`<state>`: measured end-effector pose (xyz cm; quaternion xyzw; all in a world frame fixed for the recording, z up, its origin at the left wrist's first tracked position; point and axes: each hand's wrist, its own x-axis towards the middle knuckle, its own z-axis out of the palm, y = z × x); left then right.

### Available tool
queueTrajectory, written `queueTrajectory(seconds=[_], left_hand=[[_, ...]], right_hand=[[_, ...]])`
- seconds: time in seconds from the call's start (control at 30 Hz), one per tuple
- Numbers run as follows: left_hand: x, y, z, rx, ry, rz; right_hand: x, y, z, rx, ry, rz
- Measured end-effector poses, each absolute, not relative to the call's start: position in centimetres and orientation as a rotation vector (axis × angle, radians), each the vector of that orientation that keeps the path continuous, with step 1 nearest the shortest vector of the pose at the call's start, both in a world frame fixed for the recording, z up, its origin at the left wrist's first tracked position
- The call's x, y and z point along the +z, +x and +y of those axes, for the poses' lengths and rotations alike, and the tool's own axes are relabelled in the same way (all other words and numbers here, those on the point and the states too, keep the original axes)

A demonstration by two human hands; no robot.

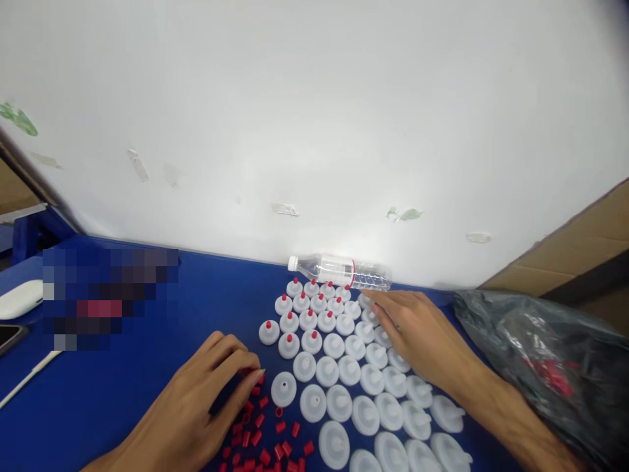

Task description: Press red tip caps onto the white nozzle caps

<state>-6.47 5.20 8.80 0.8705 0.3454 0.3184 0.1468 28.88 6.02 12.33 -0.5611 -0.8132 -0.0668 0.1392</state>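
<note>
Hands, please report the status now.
Left hand curled over the red caps. Right hand flat on white nozzle lids. Bottle lying behind; black bag at right.

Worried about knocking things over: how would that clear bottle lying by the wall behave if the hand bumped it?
The clear bottle lies on its side, round-bodied, so it would probably roll. It looks empty, so likely light and easily shoved. The wall right behind it should stop it.

White wall [314, 118] behind blue table [98, 393]
</note>
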Motion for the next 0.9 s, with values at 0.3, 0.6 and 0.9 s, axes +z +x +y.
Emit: queueTrajectory(seconds=[0.3, 0.6, 0.9], left_hand=[[7.9, -6.5, 5.0, 0.893, 2.456, 0.985], [8.4, -6.3, 4.4, 0.863, 2.418, 0.936], [9.4, -6.3, 4.0, 0.935, 2.379, 0.933]], right_hand=[[12.6, 28.5, 6.1, -0.096, -1.592, -2.358], [12.7, 25.9, 4.8, -0.109, -1.411, -2.411], [13.2, 25.0, 4.7, -0.138, -1.32, -2.333]])
